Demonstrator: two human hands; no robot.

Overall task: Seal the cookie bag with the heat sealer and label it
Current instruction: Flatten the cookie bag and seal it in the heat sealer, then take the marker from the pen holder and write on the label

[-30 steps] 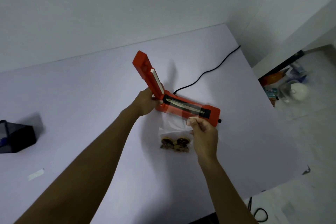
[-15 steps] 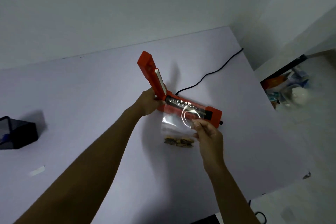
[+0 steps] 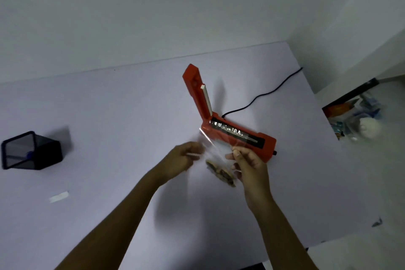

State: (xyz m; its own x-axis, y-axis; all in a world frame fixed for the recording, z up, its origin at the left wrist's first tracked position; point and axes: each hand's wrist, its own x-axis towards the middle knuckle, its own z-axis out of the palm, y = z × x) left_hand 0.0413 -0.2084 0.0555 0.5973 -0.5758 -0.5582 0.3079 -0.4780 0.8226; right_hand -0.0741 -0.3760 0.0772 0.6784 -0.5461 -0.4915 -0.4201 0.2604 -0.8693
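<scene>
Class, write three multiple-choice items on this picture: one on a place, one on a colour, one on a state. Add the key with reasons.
1. Where is the black mesh box? A far left of the table B beside the cord C in a hand
2. What colour is the heat sealer? A blue B orange-red C white
3. How is the sealer's lid? A shut B raised C removed

Key: 1 A, it stands alone at the table's left edge. 2 B, its body and lid are orange-red. 3 B, the lid tilts up from its hinge while the right hand holds the cookie bag.
</scene>
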